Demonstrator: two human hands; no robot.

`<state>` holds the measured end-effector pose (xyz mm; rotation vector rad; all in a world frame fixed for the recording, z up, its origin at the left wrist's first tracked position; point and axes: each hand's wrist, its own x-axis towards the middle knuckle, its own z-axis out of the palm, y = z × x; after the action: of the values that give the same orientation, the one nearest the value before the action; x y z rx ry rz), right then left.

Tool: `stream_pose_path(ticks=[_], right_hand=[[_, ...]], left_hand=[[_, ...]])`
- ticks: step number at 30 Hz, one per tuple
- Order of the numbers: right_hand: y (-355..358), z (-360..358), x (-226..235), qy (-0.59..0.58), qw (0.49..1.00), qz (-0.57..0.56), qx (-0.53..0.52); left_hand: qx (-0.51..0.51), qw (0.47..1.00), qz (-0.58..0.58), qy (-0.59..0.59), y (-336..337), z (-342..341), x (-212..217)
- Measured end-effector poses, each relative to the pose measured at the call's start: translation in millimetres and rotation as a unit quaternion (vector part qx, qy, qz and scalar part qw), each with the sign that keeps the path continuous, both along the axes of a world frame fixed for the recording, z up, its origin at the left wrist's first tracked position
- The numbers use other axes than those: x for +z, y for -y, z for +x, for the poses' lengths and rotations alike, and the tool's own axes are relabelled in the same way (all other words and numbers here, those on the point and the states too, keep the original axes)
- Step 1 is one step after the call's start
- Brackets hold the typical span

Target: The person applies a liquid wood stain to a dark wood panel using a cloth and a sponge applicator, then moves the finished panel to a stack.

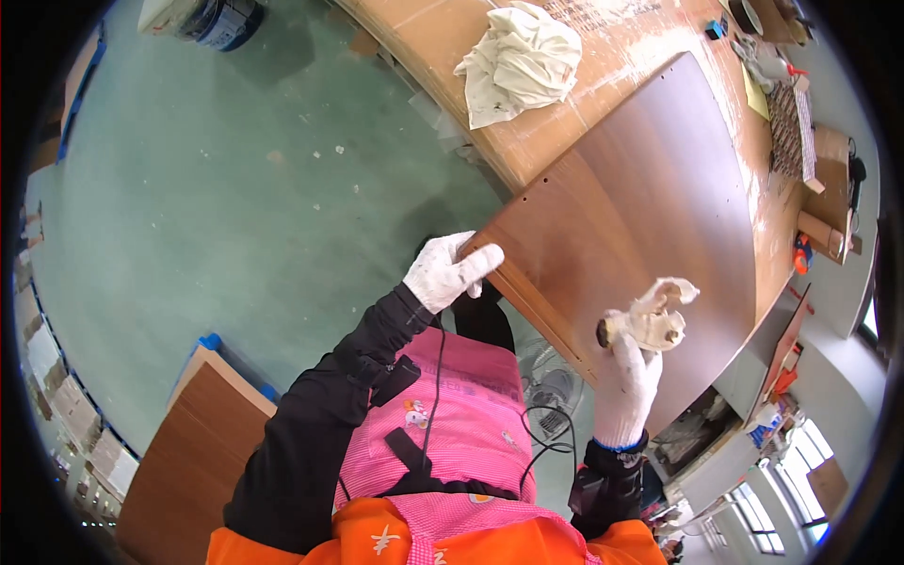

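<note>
A large glossy brown wooden panel (621,207) lies on the workbench, its near edge jutting out toward me. Small dark holes dot its left edge. My left hand (450,271), in a white knit glove, grips the panel's near left corner, thumb on top and fingers around the edge. Over the panel's near right part, my gloved right hand (633,377) is closed on a crumpled off-white rag (659,320) with dark brown stains. A dark rounded bit shows at the rag's left end; what it is, I cannot make out.
A cardboard-covered workbench (424,47) holds a bunched cream cloth (521,61) beyond the panel. Small tools and boxes line its right side. Another brown board (202,452) stands at lower left. A bucket (212,21) sits on the green floor. A black cable (572,443) hangs by my apron.
</note>
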<state>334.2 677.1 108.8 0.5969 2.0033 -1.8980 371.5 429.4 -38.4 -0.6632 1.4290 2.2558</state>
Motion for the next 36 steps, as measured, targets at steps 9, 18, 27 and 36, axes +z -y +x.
stream_pose_path(ticks=[9, 18, 27, 36], right_hand=[[58.6, -87.2, -4.7, -0.084, 0.927, 0.220, 0.291], [140.4, -133.6, -55.5, -0.099, 0.705, 0.060, 0.700], [175.0, -128.5, -73.4, -0.104, 0.548, 0.043, 0.829], [176.6, -122.3, -76.3, -0.157, 0.486, 0.027, 0.859]], left_hand=[[0.038, 0.998, 0.008, 0.047, -17.7, 32.4, 18.4], [0.119, 0.988, 0.053, 0.080, -55.5, 45.1, 17.5], [0.117, 0.990, 0.053, 0.058, -56.5, 44.9, 17.2], [0.215, 0.970, -0.094, -0.060, -73.5, 46.5, 0.3]])
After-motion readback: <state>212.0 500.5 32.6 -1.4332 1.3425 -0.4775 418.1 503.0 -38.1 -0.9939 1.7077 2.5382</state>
